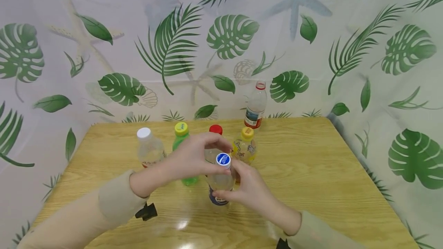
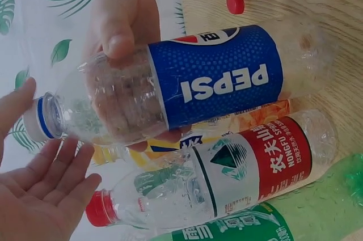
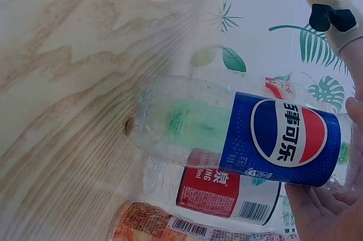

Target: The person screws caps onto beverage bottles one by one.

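A clear plastic Pepsi bottle [image 1: 220, 183] with a blue label [image 2: 221, 74] stands upright at the near middle of the table. My right hand [image 1: 254, 191] grips its upper body, thumb on the near side and fingers round the back. The white and blue cap [image 1: 223, 159] is on the bottle's neck. My left hand [image 1: 192, 153] arches round the cap, thumb on the near side and fingers on the far side. In the left wrist view, the left fingers [image 2: 51, 181] are spread and loosely straight, with a gap between thumb and fingertips wider than the cap.
Just behind stand a red-capped Nongfu Spring bottle [image 2: 249, 167], a yellow-capped green bottle [image 1: 180, 139] and an orange-capped bottle [image 1: 245, 151]. A white-capped bottle [image 1: 149, 149] is at left. A capless bottle [image 1: 255, 107] stands by the back edge. A loose red cap [image 2: 235, 3] lies on the table.
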A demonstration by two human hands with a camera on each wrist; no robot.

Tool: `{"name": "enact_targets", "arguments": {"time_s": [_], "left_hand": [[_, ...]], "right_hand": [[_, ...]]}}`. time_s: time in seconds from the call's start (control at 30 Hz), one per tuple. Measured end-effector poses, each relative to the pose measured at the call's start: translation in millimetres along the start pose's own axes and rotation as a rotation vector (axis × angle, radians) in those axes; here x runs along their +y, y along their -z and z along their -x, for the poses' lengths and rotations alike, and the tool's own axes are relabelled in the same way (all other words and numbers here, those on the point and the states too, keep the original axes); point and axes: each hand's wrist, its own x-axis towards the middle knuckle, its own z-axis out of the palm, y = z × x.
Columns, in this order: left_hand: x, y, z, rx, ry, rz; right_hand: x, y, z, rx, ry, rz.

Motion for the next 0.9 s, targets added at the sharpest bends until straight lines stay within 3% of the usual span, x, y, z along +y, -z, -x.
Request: {"name": "enact_targets", "arguments": {"time_s": [0.1,0.2,0.5,0.67,0.77,0.9], "left_hand": [[-1.1,0.8,-1.4,0.044,0.019,0.018],[-2.3,3.2,-3.0,0.031,0.023,0.061],[-6.8,9.0,-6.1,-0.097,0.026,0.214],[-10.8,6.8,-5.7,-0.173,-0.038,0.248],[-9.5,4.0,-3.1,-0.141,-0.062,0.214],[-6.5,-0.4,0.6,-0.01,0.016,0.171]], "right_hand": [[0,0,-1.2,-0.002,0.0,-0.017],[-1,1,-1.3,-0.009,-0.006,-0.028],[0,0,-0.1,-0.002,-0.018,-0.002],[-1,0,1.1,-0.009,-0.012,-0.004],[-2,0,0.9,-0.01,-0.008,-0.001],[-2,0,0.2,-0.007,-0.008,-0.011]]}}
